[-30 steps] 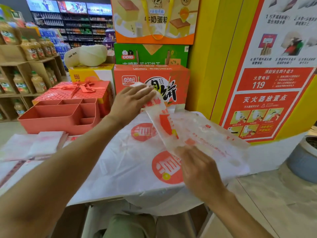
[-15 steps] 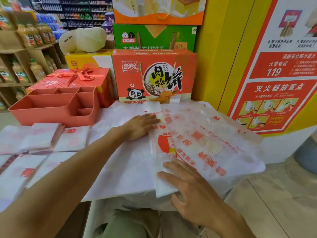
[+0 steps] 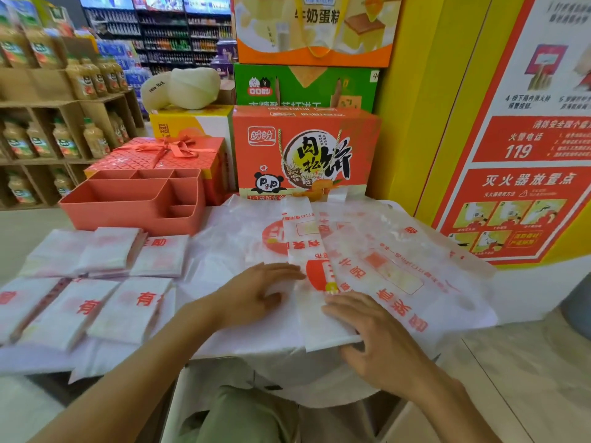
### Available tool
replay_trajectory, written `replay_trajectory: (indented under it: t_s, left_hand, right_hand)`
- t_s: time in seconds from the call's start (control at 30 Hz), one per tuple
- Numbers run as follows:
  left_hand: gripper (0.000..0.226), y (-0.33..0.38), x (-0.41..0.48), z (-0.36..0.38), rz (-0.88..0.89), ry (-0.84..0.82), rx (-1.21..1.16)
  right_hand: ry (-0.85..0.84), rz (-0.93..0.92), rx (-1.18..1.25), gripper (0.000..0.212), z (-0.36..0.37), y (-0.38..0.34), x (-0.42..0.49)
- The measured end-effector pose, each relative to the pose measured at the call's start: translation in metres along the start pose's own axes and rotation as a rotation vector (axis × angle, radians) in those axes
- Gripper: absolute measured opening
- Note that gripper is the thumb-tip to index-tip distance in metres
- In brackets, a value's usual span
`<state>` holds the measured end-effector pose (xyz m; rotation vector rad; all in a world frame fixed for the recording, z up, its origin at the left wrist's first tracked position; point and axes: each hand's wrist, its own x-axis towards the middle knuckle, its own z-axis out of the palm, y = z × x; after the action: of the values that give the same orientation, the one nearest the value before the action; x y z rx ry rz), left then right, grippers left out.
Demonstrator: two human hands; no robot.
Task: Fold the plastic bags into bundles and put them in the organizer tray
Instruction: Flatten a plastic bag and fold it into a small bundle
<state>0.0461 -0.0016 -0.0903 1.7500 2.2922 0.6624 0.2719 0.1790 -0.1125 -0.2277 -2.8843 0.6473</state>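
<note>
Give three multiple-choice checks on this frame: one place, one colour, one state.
1. Where does the organizer tray stand?
A. beyond the folded bundles, at far left
B. in the person's lap
C. hanging on the wall
2. Tray colour?
A. blue
B. coral red
C. green
3. The left hand and right hand?
A. both gripping bottles
B. both open on the folded bag strip
C. both raised in the air
Answers: 1A, the tray sits behind the bundles; 2B, its walls are coral; 3B, straight fingers lie on the plastic.
</note>
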Motion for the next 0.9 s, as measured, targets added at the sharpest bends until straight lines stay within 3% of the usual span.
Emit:
replay_trajectory:
  t_s: [0.2, 0.33, 0.5, 0.67, 0.9]
  left_hand:
    - [0.045, 0.009, -0.021, 0.015, 0.003, 0.022, -0.017]
    - [0.042, 0.010, -0.021, 0.019, -0.046, 0.072, -0.041]
    - [0.036, 0.015, -0.012, 0.015, -0.137, 0.073, -0.140]
    - [0.015, 0.012, 0.005, 0.024, -0.176, 0.231, -0.117]
    - [0.024, 0.007, 0.007, 0.034, -0.235, 0.306, 0.030]
  right_hand:
    - [0.045, 0.017, 0.009, 0.059, -0.008, 0.000, 0.025]
    - [0.088, 0.073, 0.090, 0.031, -0.015, -0.001, 0.042]
    - [0.107, 0.229, 0.239, 0.032, -0.017, 0.001, 0.054]
    - [0.144, 0.282, 0.348, 0.016, -0.016, 0.006, 0.065]
    - [0.236, 0.325, 0.294, 0.011, -0.005, 0.007, 0.087]
